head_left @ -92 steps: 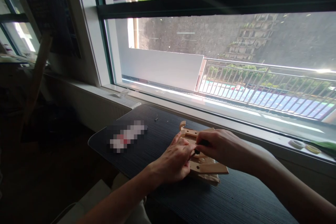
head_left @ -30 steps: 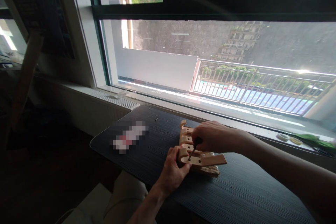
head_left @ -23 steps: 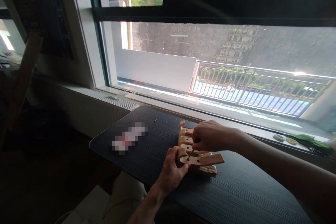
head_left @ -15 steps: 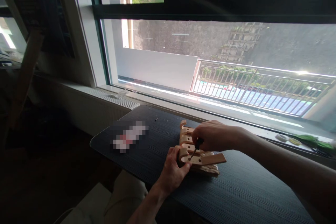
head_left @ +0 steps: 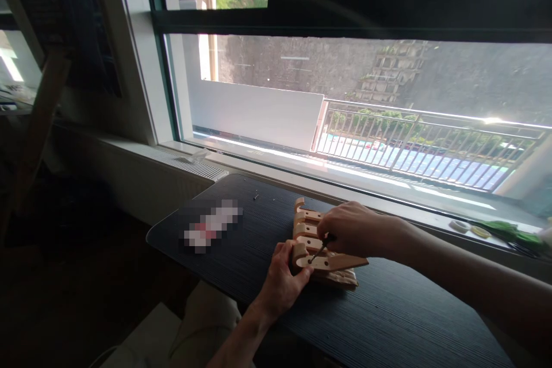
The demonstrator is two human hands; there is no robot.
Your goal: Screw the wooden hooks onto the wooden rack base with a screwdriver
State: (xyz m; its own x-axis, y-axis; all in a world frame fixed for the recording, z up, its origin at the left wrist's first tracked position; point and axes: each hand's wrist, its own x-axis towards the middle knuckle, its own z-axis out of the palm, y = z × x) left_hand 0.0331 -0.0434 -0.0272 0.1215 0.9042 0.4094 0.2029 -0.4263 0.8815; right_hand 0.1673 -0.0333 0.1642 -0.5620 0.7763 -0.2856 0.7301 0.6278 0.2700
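Note:
A wooden rack with several curved hooks [head_left: 309,229] lies on the dark table, its hooked ends toward the left. My left hand [head_left: 284,276] grips the hooked end of the nearest wooden hook [head_left: 319,263], thumb on the near side and fingers behind. Above it, my right hand [head_left: 350,229] is closed round the dark handle of a screwdriver [head_left: 319,252]. The screwdriver's shaft slants down to the left, and its tip meets the hole near the hook's curve. A second dark hole shows farther along the same hook. Whether a screw sits under the tip is too small to tell.
The dark table [head_left: 259,230] runs along a window sill. A blurred white and red item [head_left: 211,227] and a small screw-like piece [head_left: 256,196] lie on its left part. Tape rolls [head_left: 459,226] and something green [head_left: 509,232] rest by the window at right. A radiator [head_left: 198,169] stands behind.
My right hand has turned a little about the screwdriver, its knuckles now slightly lower. My left hand keeps its hold on the hook, and the view has shifted slightly.

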